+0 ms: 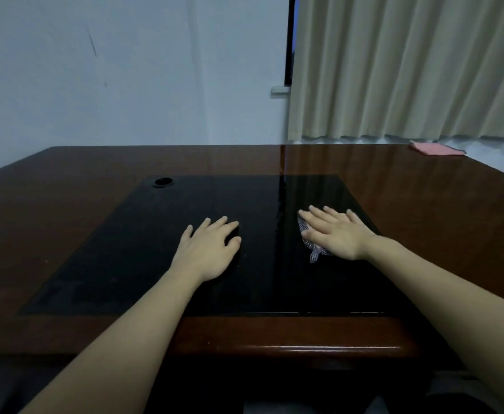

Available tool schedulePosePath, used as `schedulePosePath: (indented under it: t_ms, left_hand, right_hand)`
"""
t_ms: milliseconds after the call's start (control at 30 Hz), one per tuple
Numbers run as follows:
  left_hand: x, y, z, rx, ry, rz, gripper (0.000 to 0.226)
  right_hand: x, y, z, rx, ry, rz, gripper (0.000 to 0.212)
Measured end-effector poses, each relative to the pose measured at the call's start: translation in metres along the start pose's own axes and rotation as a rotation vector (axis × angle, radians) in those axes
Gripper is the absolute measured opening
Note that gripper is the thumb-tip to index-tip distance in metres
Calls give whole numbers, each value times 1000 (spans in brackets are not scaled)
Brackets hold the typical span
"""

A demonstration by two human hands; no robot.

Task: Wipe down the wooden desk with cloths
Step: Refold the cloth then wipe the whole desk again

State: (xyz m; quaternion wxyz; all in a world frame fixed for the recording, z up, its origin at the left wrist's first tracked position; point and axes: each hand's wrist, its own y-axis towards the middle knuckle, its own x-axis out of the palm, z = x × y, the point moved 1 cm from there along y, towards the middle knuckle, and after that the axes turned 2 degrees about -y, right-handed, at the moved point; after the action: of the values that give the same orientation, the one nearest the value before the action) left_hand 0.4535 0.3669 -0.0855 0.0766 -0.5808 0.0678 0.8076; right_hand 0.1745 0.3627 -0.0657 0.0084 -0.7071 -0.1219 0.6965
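A glossy dark brown wooden desk (394, 180) with a black inlaid panel (161, 222) fills the view. My right hand (336, 233) lies flat with straight fingers on a small patterned grey-white cloth (313, 249), pressing it onto the right part of the black panel. Most of that cloth is hidden under the palm. My left hand (212, 249) rests on the panel near its middle, fingers spread and slightly bent. Whether a dark cloth lies under the left hand cannot be told against the black surface.
A folded pink cloth (436, 148) lies at the desk's far right corner. A round black cable hole (163, 182) sits at the panel's far left corner. A white wall and beige curtains (409, 70) stand behind the desk. The near desk edge (304, 351) is rounded.
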Motion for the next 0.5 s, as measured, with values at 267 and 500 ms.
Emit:
schedulePosePath:
  t_ms: [267, 500]
  left_hand:
    - [0, 1, 2, 4, -10, 8, 52]
    - [-8, 0, -2, -7, -101, 38, 50]
  right_hand:
    - [10, -22, -71, -211, -29, -10, 64]
    - [17, -67, -66, -373, 9, -50, 62]
